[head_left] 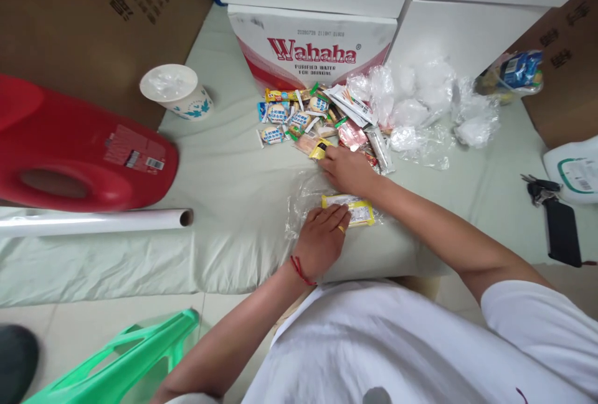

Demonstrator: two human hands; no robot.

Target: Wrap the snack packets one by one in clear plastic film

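My left hand (321, 239), with a ring and a red string bracelet, lies over the left part of a yellow-edged snack packet (359, 212). Its fingers are stretched out together on the wrapper. Beneath the packet a clear plastic bag (299, 202) spreads to the left. At the near edge of a pile of wrapped snacks (299, 121), the fingers of my right hand (350, 170) close on a small yellow snack packet (319, 149); the thumb is partly hidden. Several biscuit packets and long silver wrappers make up the pile.
Crumpled clear plastic bags (420, 105) lie right of the pile. A white-and-red water carton (317, 49) stands behind. At left are a paper cup (187, 102), a red jug (88, 161) and a white roll (93, 222). Keys (542, 191) and a black phone-like object (563, 233) lie at right.
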